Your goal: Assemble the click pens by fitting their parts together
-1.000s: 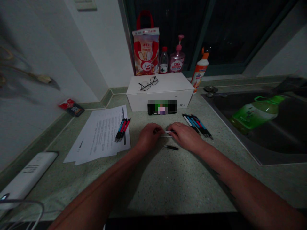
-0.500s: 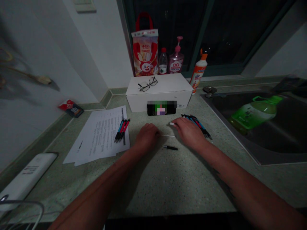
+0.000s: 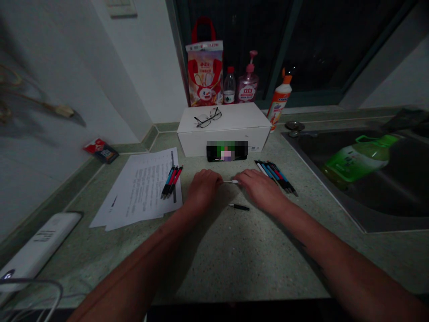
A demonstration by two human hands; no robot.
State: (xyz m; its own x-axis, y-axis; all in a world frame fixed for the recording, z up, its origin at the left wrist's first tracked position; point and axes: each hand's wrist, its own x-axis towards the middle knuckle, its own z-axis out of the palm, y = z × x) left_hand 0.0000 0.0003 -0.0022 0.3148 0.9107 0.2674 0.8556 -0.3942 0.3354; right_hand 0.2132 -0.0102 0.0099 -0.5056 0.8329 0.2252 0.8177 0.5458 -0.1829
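Observation:
My left hand (image 3: 204, 188) is closed, pinching a thin white pen refill (image 3: 227, 181) that points right. Facing it, my right hand (image 3: 259, 185) grips a short white pen barrel (image 3: 235, 182), mostly hidden by the fingers. The refill's tip meets the barrel's end; how far it is inside I cannot tell. Just below the hands, a black pen tip section (image 3: 240, 207) with a silvery point lies on the counter. Several pens (image 3: 276, 176) in blue, red, white and black lie beside my right hand. Left of my left hand, a few blue and red pens (image 3: 172, 182) rest on printed sheets (image 3: 140, 188).
A phone (image 3: 227, 154) leans on a white box (image 3: 223, 141) with eyeglasses (image 3: 208, 117) on top. Bottles (image 3: 247, 87) and a red bag (image 3: 205, 74) stand behind. At right is a sink (image 3: 355, 210) with a green bottle (image 3: 360, 158); a white power strip (image 3: 43, 239) lies left.
My hands have come to the same level, the refill rising to line up with the white barrel. The gap between them has closed. The black tip section stays on the counter.

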